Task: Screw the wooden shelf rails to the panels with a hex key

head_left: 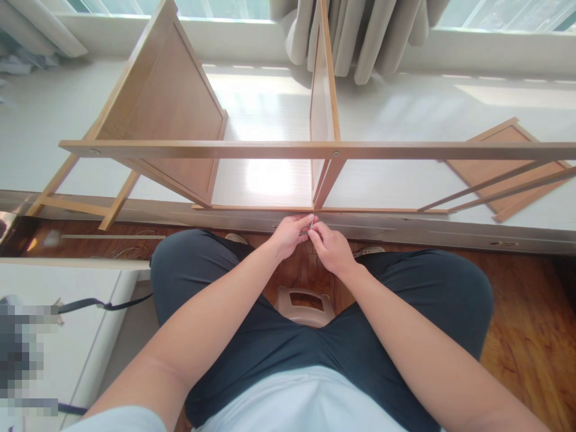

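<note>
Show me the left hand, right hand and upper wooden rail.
Left hand (289, 236), head view: middle of the hand.
Right hand (333, 248), head view: middle of the hand.
Upper wooden rail (292, 150), head view: middle stretch.

I can read no text, label or brand anywhere from my head view. I make out no numbers or signs.

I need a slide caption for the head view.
Left hand and right hand meet at a thin piece by a wooden frame.
</note>
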`<state>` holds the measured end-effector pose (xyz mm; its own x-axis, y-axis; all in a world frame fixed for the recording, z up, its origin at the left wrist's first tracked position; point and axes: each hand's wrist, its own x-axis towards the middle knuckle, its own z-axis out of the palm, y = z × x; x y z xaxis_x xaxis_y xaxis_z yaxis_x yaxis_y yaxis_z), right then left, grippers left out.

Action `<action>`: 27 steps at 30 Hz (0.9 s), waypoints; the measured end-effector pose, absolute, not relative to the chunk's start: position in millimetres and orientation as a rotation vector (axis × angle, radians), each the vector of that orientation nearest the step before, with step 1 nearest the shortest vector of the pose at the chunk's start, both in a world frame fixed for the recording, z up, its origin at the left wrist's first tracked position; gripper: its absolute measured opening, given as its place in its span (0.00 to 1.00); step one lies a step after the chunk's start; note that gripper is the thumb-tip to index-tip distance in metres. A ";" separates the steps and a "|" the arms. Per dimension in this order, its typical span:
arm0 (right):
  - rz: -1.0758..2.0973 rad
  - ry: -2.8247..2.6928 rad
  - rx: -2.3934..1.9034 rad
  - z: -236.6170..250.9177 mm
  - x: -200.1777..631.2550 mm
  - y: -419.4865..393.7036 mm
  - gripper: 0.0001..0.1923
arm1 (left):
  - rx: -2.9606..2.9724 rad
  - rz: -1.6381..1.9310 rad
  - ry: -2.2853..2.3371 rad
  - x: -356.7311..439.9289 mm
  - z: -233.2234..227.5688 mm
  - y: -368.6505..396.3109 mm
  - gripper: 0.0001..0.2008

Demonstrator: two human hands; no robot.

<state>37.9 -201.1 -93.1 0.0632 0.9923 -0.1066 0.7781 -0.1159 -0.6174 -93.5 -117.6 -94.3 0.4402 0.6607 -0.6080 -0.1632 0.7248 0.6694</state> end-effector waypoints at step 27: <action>0.738 -1.745 -1.937 -92.2 38.3 -200.2 0.15 | 0.613 0.538 0.982 -94.9 -98.6 -116.8 0.17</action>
